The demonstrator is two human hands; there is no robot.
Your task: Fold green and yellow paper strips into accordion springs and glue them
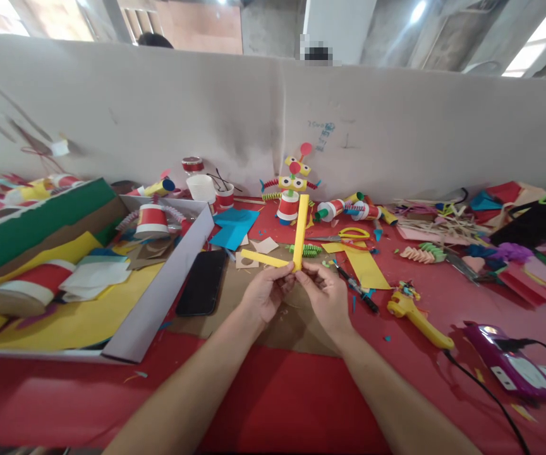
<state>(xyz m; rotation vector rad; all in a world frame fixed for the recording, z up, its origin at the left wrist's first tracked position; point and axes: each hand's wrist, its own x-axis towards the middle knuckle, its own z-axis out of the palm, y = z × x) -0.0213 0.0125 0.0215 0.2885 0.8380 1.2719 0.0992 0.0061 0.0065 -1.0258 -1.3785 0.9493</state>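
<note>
Both hands meet at the corner of two yellow paper strips (303, 221), one pointing up and the other reaching left, forming an L. My left hand (269, 294) pinches the corner from the left. My right hand (323, 294) grips the same corner from the right, thumb and fingers closed on it. Beneath the hands lies a brown cardboard sheet (239, 309). Just beyond them a green pleated paper spring (308, 251) rests on the board. Small white paper pieces with cut holes (247, 259) lie behind the left strip. Whether the strips are glued together, I cannot tell.
A black phone (201, 283) lies left, beside a white-walled box (159, 284) of paper and cups. Paper-cup figures (288, 207) stand behind. Right are yellow-handled scissors (353, 234), a black pen (356, 287), a yellow glue gun (419, 319) and a purple power unit (514, 363) with cables.
</note>
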